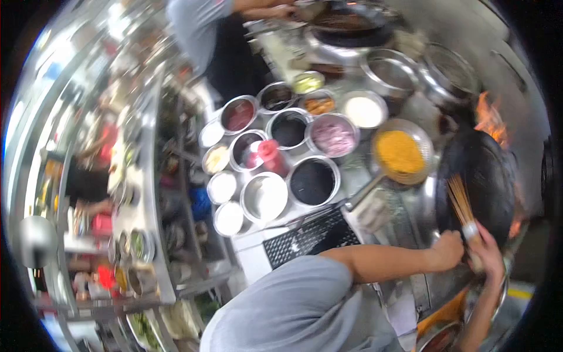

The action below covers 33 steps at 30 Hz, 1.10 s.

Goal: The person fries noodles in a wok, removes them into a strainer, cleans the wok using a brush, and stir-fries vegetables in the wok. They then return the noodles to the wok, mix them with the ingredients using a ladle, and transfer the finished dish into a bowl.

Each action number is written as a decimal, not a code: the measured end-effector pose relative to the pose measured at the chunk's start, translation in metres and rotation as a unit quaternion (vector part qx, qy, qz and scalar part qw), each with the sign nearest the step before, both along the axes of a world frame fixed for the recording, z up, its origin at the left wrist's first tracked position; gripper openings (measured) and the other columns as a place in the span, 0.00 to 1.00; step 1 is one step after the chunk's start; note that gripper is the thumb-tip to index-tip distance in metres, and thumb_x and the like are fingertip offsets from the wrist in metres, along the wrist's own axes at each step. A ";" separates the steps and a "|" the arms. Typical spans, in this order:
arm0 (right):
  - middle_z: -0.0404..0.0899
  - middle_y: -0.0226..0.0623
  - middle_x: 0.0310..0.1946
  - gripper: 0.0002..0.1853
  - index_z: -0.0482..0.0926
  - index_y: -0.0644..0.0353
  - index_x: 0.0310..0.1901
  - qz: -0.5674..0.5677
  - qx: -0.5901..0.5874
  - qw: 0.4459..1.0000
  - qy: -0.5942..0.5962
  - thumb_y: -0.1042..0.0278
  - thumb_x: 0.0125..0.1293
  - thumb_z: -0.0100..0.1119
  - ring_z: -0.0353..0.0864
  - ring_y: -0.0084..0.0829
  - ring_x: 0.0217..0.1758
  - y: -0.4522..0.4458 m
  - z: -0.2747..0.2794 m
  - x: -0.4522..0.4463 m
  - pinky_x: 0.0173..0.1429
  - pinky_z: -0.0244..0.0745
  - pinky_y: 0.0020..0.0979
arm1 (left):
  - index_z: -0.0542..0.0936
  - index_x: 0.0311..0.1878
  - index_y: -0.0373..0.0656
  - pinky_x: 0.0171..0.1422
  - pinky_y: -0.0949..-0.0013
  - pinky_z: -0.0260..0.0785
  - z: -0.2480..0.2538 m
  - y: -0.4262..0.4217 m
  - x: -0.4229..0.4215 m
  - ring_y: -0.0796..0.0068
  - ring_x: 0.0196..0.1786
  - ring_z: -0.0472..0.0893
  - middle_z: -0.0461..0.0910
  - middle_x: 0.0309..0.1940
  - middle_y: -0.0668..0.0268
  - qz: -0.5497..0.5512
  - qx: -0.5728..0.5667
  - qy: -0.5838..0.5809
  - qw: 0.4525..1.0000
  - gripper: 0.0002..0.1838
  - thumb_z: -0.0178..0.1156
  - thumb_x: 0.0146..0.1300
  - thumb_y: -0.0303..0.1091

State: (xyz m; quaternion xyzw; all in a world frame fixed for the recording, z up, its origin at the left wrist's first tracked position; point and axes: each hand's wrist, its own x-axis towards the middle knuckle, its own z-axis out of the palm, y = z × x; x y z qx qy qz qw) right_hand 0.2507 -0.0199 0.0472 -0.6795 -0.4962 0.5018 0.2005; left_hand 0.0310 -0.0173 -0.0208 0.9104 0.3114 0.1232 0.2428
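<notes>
My left hand (pixel 448 251) is closed in a fist at the near rim of a dark wok (pixel 487 193), seemingly gripping its edge; the fingers' inner side is hidden. In my right hand (pixel 488 258) is a bamboo wok brush (pixel 461 202), held by its bound handle. Its splayed bristles reach over the inside of the wok. Flames (pixel 491 120) rise at the wok's far side. Beside the wok, a perforated strainer (pixel 427 141) holds yellow food (pixel 400 151); a long handle (pixel 366 192) extends from it toward the counter.
Several metal tubs stand close together, including one with chopped purplish-pink food (pixel 332 136) and one with dark contents (pixel 314 182). A folded cloth (pixel 372 214) lies near a black perforated mat (pixel 311 237). Another person (pixel 202 35) works at a second wok (pixel 349 23). Shelving (pixel 155 193) stands behind me.
</notes>
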 end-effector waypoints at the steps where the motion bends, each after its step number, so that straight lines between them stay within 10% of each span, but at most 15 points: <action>1: 0.83 0.33 0.46 0.39 0.68 0.47 0.77 -0.014 -0.091 0.995 0.038 0.74 0.63 0.67 0.83 0.26 0.33 -0.020 0.025 0.020 0.31 0.80 0.30 | 0.90 0.38 0.44 0.51 0.61 0.69 -0.004 -0.002 0.003 0.63 0.52 0.78 0.85 0.40 0.64 0.020 -0.002 -0.038 0.999 0.17 0.64 0.65 0.48; 5: 0.75 0.57 0.68 0.28 0.62 0.58 0.78 0.000 0.056 0.855 -0.516 0.61 0.80 0.46 0.79 0.50 0.66 -0.079 0.044 0.222 0.68 0.71 0.47 | 0.90 0.39 0.47 0.50 0.62 0.68 -0.009 0.002 0.007 0.65 0.52 0.76 0.85 0.41 0.67 0.030 0.037 -0.014 0.999 0.16 0.63 0.65 0.49; 9: 0.71 0.50 0.68 0.32 0.55 0.60 0.80 -0.264 0.253 0.895 -0.255 0.60 0.81 0.48 0.75 0.44 0.67 -0.204 0.031 0.118 0.66 0.73 0.40 | 0.90 0.40 0.48 0.51 0.62 0.68 -0.023 0.004 0.013 0.65 0.53 0.76 0.85 0.42 0.68 0.031 0.055 -0.013 0.998 0.16 0.63 0.66 0.50; 12: 0.72 0.51 0.67 0.31 0.59 0.61 0.78 -0.339 0.179 0.905 -0.184 0.59 0.78 0.52 0.75 0.45 0.66 -0.266 -0.052 0.009 0.66 0.74 0.40 | 0.90 0.39 0.45 0.52 0.59 0.70 -0.018 0.005 0.011 0.62 0.52 0.77 0.86 0.44 0.64 0.054 0.042 -0.003 0.998 0.15 0.63 0.64 0.46; 18: 0.74 0.53 0.64 0.29 0.69 0.61 0.72 -0.282 0.136 0.901 -0.302 0.58 0.74 0.60 0.77 0.47 0.64 -0.287 -0.137 -0.133 0.66 0.74 0.42 | 0.88 0.32 0.45 0.49 0.55 0.75 0.001 -0.013 -0.020 0.60 0.48 0.81 0.86 0.36 0.62 0.036 0.136 -0.100 0.985 0.15 0.62 0.65 0.46; 22: 0.76 0.58 0.61 0.26 0.73 0.61 0.68 -0.332 0.111 0.888 -0.297 0.59 0.72 0.61 0.74 0.54 0.67 -0.287 0.018 -0.085 0.71 0.68 0.49 | 0.80 0.31 0.40 0.46 0.51 0.69 0.084 -0.068 -0.073 0.51 0.38 0.77 0.79 0.31 0.56 0.000 0.103 -0.200 0.974 0.10 0.69 0.63 0.34; 26: 0.77 0.57 0.59 0.28 0.73 0.60 0.68 -0.309 0.102 0.749 -0.578 0.64 0.67 0.62 0.79 0.58 0.60 -0.336 -0.001 0.064 0.64 0.74 0.52 | 0.80 0.31 0.39 0.43 0.51 0.67 0.122 -0.088 -0.093 0.50 0.36 0.75 0.77 0.29 0.55 0.007 0.090 -0.170 0.981 0.10 0.69 0.63 0.33; 33: 0.82 0.58 0.48 0.17 0.74 0.62 0.55 -0.265 0.052 0.803 -0.531 0.68 0.67 0.57 0.81 0.61 0.54 -0.334 -0.023 0.134 0.58 0.75 0.56 | 0.80 0.30 0.38 0.45 0.51 0.68 0.055 -0.044 -0.056 0.48 0.37 0.76 0.79 0.29 0.54 0.000 0.132 -0.160 0.978 0.11 0.69 0.63 0.35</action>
